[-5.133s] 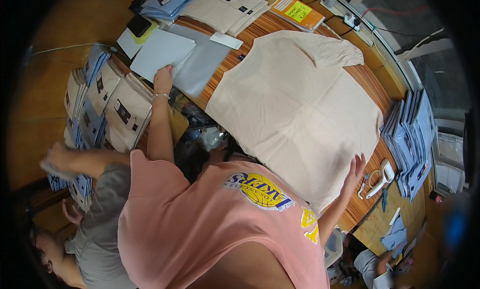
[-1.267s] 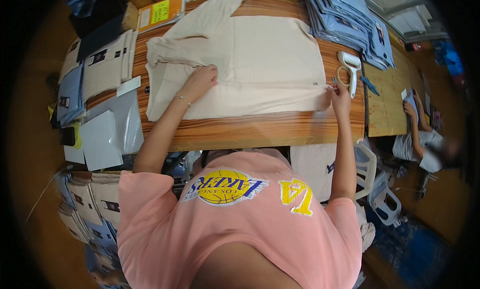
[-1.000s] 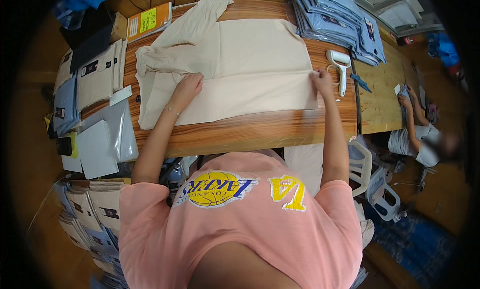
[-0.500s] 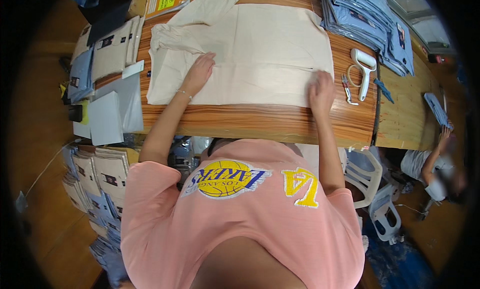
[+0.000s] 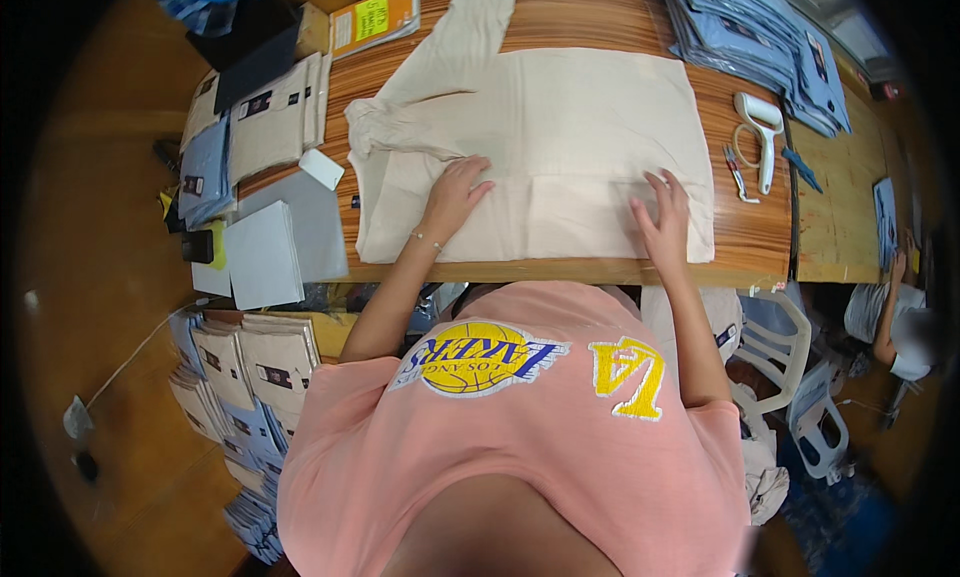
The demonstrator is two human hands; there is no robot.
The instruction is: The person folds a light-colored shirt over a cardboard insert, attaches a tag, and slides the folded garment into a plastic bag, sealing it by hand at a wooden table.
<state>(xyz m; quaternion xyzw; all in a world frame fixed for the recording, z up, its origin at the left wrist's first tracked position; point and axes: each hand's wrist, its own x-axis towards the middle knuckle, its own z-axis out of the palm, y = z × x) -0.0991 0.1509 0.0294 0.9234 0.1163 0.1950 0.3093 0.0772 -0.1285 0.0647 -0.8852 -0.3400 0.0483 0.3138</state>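
A beige garment [image 5: 600,117] lies spread and partly folded on the striped wooden table [image 5: 590,17], its near edge close to the table's front. One long sleeve-like part [image 5: 455,37] stretches toward the far side, and a bunched part [image 5: 390,127] is gathered at the left. My left hand [image 5: 460,195] rests on the cloth beside that bunched part, fingers extended. Over the right part of the garment, my right hand [image 5: 664,217] has its fingers apart and slightly bent, holding nothing; whether every fingertip touches the cloth I cannot tell.
Right of the garment lie a white lint roller [image 5: 764,137], small red-and-white snips [image 5: 738,174] and a blue tool [image 5: 802,167]. Bagged blue garments [image 5: 750,47] are stacked at the back right, bagged beige ones [image 5: 270,117] at the left. Another person's arm [image 5: 888,312] shows at far right.
The garment has come nearer the table's front edge. My right hand has moved from the garment's right near edge onto the cloth, its fingers spreading. The whole view has shifted a little.
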